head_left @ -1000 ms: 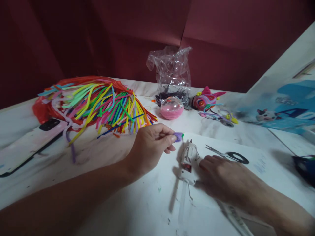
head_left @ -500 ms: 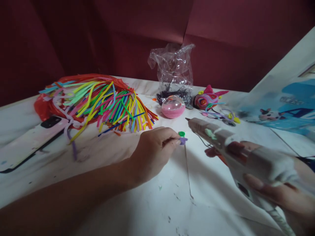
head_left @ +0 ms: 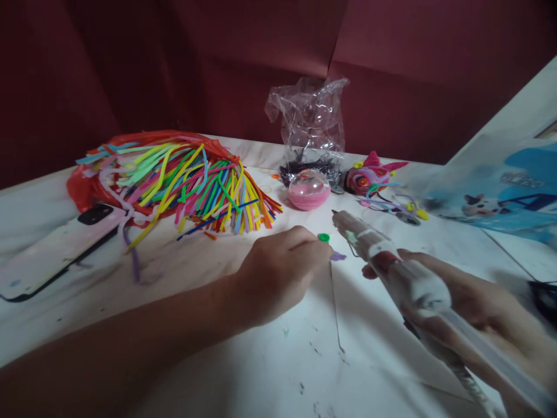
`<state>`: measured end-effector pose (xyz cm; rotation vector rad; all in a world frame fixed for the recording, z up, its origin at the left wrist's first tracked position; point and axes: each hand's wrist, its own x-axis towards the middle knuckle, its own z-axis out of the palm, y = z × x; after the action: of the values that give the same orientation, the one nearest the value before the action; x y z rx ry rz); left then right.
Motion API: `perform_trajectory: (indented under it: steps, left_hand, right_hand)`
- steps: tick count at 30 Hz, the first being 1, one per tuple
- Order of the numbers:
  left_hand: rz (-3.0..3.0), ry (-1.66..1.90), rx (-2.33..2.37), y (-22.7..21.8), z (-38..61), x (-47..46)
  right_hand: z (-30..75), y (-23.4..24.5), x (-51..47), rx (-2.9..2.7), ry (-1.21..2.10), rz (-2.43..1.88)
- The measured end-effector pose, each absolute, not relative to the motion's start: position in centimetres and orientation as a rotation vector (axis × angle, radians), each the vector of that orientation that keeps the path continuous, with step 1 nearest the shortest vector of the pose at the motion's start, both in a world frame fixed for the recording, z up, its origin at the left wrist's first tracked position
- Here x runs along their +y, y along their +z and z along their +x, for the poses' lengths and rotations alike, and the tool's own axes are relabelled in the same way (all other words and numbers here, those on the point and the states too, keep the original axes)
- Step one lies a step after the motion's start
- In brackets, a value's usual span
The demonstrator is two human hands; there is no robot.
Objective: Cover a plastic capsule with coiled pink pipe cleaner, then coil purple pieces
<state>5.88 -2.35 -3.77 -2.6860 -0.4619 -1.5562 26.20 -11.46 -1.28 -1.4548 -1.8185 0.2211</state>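
My left hand (head_left: 278, 273) pinches a small purple pipe-cleaner piece (head_left: 337, 256) with a green tip (head_left: 323, 237), held just above the white table (head_left: 261, 371). My right hand (head_left: 474, 307) grips a white hot glue gun (head_left: 391, 264). Its nozzle points up and left, a short way right of the purple piece and not touching it.
A heap of coloured pipe cleaners (head_left: 187, 186) lies on a red bag at the back left, beside a phone (head_left: 56, 249). Behind are a clear plastic bag (head_left: 311, 130), a pink ball (head_left: 308, 190), a pink pipe-cleaner figure (head_left: 369, 174) and a blue printed sheet (head_left: 500, 197).
My right hand picked the glue gun up off the table and brought its nozzle close to the purple piece. The left hand stayed almost in place.
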Motion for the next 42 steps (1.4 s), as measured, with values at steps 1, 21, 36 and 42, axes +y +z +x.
perform_trajectory:
  steps: [1,21,36,42]
  left_hand:
    - [-2.684,-1.555,-0.441,-3.8,5.9,-2.3]
    - [-2.739,-1.515,-0.385,-3.6,5.5,-2.6]
    - [-2.763,-1.477,-0.304,-3.6,5.7,-3.6]
    - [-2.763,-1.473,-0.372,-3.6,5.7,-3.1]
  right_hand:
    - [26.2,-1.5,-11.5,-1.868,0.246,-1.411]
    - [26.6,-2.7,-11.5,-2.038,-0.049,-1.395]
    - [26.6,-2.9,-11.3,-1.766,-0.007,-1.474]
    - [26.5,-2.9,-11.3,-1.816,0.045,-1.394]
